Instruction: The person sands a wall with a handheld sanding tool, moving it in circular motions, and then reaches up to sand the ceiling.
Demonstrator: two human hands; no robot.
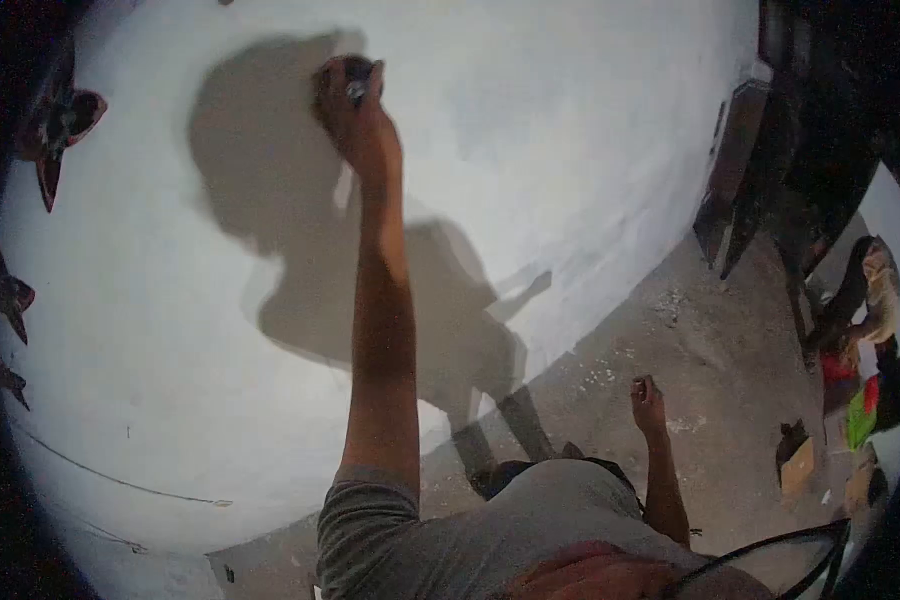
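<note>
Raised to the upper part of the white wall [570,130], my left hand [355,115] is closed around a dark rounded object [358,72] with a small shiny spot, held at the wall surface. Its kind is not clear, because the fingers cover much of it. My left arm is stretched out, with a grey sleeve at the shoulder. Low at my other side, my right hand [648,400] hangs above the floor with its fingers curled in. Whether anything small is inside those fingers cannot be made out.
My shadow covers the wall's middle. The grey floor [710,330] has white flecks. Dark furniture [740,150] stands at the right, with a cardboard piece [797,468] and coloured items [860,415] below. Dark reddish shapes [65,125] line the left edge; a thin wire [130,480] runs lower left.
</note>
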